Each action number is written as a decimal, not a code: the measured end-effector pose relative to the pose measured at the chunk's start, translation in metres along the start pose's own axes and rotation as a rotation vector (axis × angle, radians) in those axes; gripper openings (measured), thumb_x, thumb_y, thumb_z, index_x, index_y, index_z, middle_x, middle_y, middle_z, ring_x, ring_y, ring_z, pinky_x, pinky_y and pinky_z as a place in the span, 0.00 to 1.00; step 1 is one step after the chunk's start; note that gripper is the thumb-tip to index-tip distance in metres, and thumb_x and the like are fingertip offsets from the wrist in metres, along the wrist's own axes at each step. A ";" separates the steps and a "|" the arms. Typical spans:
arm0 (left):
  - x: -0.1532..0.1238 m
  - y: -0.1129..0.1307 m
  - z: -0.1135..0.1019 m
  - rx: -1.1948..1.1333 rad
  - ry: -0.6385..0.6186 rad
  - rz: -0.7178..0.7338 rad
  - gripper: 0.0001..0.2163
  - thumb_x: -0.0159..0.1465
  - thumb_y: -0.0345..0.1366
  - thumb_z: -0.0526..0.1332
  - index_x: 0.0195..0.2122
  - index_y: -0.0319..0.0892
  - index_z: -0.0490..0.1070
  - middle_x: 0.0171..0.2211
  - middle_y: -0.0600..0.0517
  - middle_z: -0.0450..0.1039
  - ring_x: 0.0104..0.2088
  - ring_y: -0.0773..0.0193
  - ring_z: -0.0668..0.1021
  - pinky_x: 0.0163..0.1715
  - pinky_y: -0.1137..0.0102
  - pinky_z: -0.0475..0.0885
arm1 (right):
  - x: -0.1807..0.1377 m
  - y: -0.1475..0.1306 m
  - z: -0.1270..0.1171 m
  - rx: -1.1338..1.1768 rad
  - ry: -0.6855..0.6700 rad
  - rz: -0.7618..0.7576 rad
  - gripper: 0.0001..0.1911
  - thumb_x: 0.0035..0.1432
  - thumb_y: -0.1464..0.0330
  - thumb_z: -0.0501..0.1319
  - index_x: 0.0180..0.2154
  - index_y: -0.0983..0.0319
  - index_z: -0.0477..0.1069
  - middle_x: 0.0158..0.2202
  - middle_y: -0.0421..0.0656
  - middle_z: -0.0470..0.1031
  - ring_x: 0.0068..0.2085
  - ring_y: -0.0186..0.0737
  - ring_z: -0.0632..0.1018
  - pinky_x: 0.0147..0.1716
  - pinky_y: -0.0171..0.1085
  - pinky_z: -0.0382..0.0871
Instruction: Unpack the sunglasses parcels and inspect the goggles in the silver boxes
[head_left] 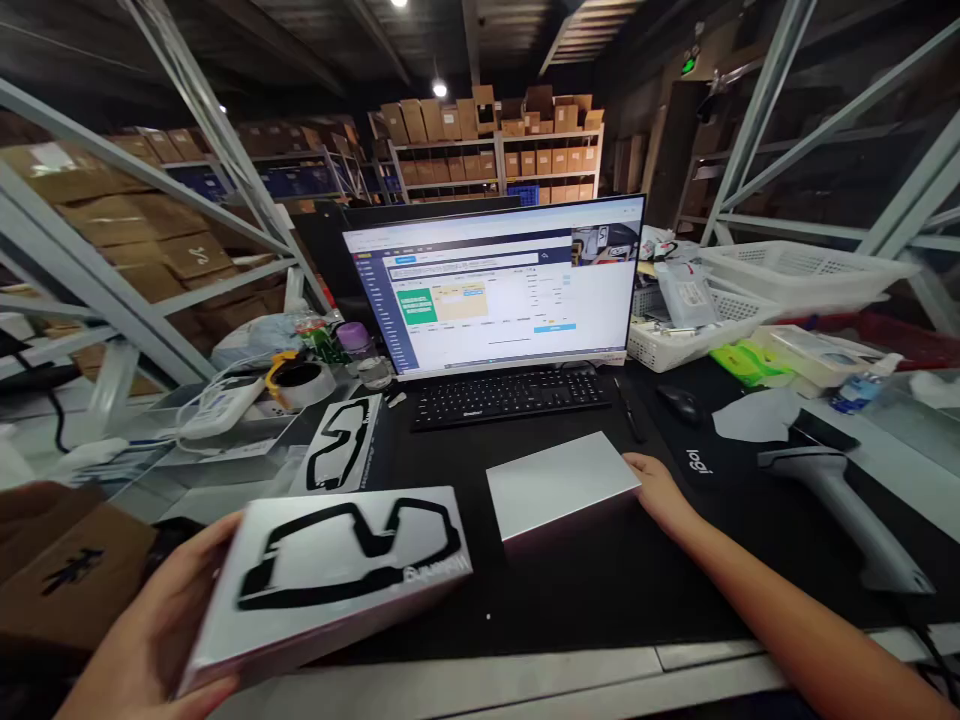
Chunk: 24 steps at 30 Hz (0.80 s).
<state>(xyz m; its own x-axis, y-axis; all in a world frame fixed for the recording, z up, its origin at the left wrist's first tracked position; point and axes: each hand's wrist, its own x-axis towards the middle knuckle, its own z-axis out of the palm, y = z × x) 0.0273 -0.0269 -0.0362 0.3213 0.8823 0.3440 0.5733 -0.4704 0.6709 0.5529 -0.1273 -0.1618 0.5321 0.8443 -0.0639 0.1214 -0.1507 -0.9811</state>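
Closest to me, the person's left hand (146, 615) pinches the end of a printed white box (349, 570), fingers along the far edge and thumb beneath the near corner; the wrist is cut off by the frame. The box is tilted above the desk's front edge, its black goggle-like outline plain but the lettering hard to read. At far left, a brown carton (67, 575) sits in shadow, partly cut off.

Further in, a plain white box (562, 485) is over the black desk mat (577, 605), with the right hand (660, 490) touching its right end. Most of those fingers are hidden, so I can't tell how tightly they close. A second printed box (341, 445) stands behind the first, its lower part covered by it. To the right lies a scanner (847, 505), its cable running out of sight.

Beyond them are a mouse (679, 403), a keyboard (517, 397) and a lit monitor (487, 300) whose small text I can't make out. White baskets (705, 330) stand beside it, their contents jumbled. At the back, the monitor hides the lower part of the carton-filled shelving (499, 155).
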 end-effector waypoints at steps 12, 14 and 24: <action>0.090 0.104 0.040 0.357 -0.084 0.549 0.46 0.54 0.42 0.70 0.70 0.48 0.46 0.66 0.41 0.59 0.64 0.44 0.68 0.64 0.49 0.66 | 0.011 -0.016 -0.027 -0.008 -0.413 -0.367 0.77 0.29 0.27 0.65 0.73 0.52 0.40 0.73 0.57 0.50 0.71 0.65 0.57 0.64 0.59 0.58; 0.108 0.106 0.060 0.319 -0.072 0.440 0.44 0.54 0.43 0.69 0.70 0.48 0.49 0.65 0.42 0.60 0.65 0.45 0.68 0.65 0.50 0.64 | 0.003 -0.023 -0.021 -0.072 -0.537 -0.345 0.78 0.30 0.35 0.73 0.74 0.51 0.36 0.73 0.55 0.50 0.70 0.64 0.60 0.64 0.59 0.59; 0.156 0.089 0.076 0.373 -0.365 0.159 0.52 0.45 0.58 0.72 0.70 0.47 0.57 0.69 0.39 0.57 0.65 0.38 0.67 0.62 0.52 0.65 | -0.017 -0.027 0.015 -0.119 -0.165 -0.342 0.57 0.34 0.60 0.77 0.64 0.58 0.54 0.63 0.55 0.66 0.63 0.60 0.70 0.62 0.54 0.65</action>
<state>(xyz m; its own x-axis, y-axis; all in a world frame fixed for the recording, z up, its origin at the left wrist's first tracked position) 0.1852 0.0672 0.0273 0.6283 0.7674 0.1275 0.7034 -0.6304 0.3282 0.5283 -0.1302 -0.1369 0.3037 0.9259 0.2247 0.3700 0.1027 -0.9233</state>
